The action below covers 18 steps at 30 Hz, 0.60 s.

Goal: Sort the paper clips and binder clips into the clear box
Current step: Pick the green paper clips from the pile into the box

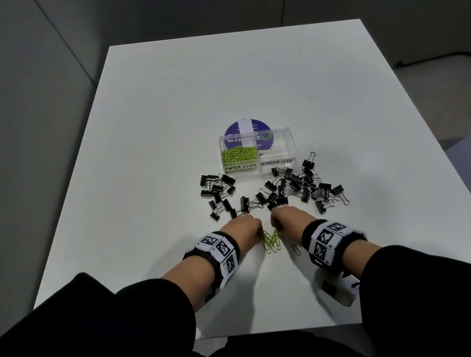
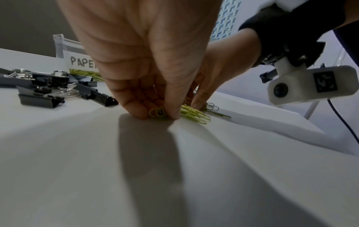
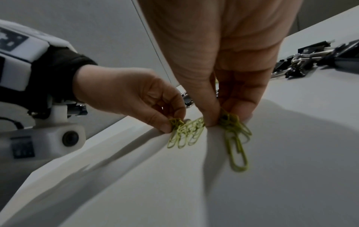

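Note:
A clear two-part box (image 1: 274, 140) stands mid-table. Its left part, labelled PAPER CLIPS, holds green paper clips (image 1: 238, 154); the right part, labelled BINDER CLIPS, looks empty. Black binder clips lie in two heaps, left (image 1: 217, 190) and right (image 1: 304, 187) of the box front. A small bunch of green paper clips (image 1: 271, 239) lies near me between both hands. My left hand (image 2: 158, 114) pinches a few of them against the table. My right hand (image 3: 227, 119) pinches another cluster (image 3: 236, 138), with one long clip trailing towards me.
A purple round disc (image 1: 246, 128) lies behind the box. The white table (image 1: 157, 129) ends close to my body and at the right edge. A single loose paper clip (image 1: 296, 249) lies by my right wrist. Grey walls surround the table.

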Tool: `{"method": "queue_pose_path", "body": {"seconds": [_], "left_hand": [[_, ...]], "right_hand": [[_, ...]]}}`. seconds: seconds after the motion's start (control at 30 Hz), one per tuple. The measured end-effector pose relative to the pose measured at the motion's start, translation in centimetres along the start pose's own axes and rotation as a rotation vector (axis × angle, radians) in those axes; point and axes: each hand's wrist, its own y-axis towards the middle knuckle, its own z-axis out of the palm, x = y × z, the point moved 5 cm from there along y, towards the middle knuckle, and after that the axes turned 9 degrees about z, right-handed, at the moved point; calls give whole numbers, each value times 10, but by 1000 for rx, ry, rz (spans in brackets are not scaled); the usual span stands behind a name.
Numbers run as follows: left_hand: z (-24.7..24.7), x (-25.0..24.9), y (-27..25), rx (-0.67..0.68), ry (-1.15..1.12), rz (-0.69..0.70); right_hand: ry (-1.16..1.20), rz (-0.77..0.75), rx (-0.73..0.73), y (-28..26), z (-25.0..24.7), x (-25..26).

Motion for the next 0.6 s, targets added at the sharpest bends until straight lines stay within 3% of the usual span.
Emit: {"method": "queue_pose_path", "body": {"seconds": [0.3,0.47,0.6], "left_hand": [[-18,15,-7,-128,-78,-8],[-21,21,-7,-145,-152,-32],[-16,22,-4,-107,-176,-80]], "right_hand": [[204,-12,-17,3,-18,-7],[413,78,-25,3,-26,-22],[596,179,49,3,-22,-32]]}}
